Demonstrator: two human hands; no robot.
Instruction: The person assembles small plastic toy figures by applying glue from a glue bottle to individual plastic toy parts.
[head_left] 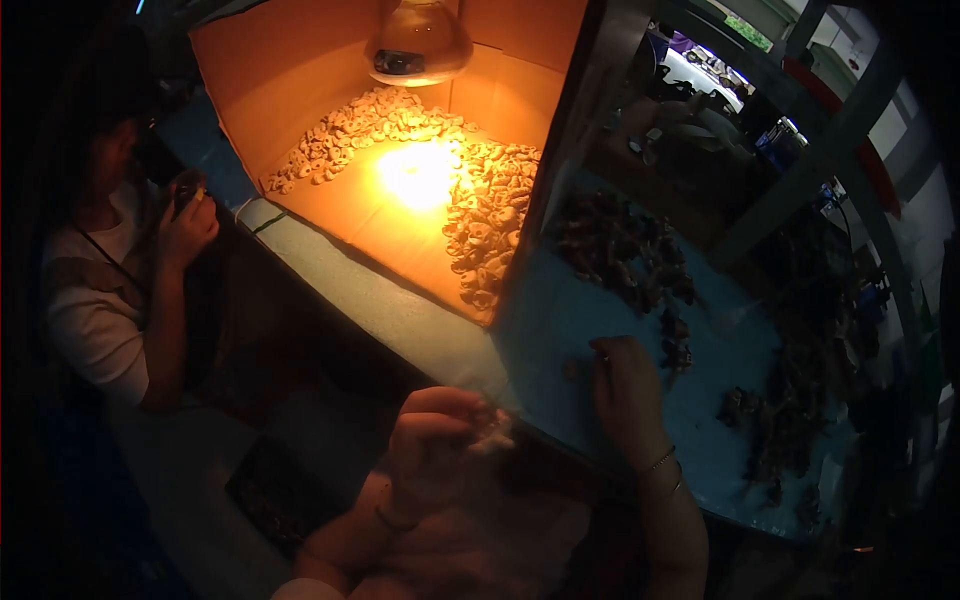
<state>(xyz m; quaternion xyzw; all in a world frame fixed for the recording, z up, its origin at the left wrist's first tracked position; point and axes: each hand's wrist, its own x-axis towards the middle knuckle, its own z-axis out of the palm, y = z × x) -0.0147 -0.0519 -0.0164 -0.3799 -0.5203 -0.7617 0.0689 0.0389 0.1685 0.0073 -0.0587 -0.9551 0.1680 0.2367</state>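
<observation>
Standing between lit pieces [495,205] and right hand [628,388]: the box's side panel [574,120].

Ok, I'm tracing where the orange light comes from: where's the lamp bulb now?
At the top of the head view, left of centre, the lamp bulb hangs before the back walls of the cardboard box, above the heaped pale pieces.

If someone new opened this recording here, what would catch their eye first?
Likely the glowing lamp at the top centre and its bright patch inside the cardboard box, where small pale pieces are heaped along the walls. Next, the left hand at lower centre, holding a small pale object, and the dimmer right hand over the blue surface to its right.
</observation>
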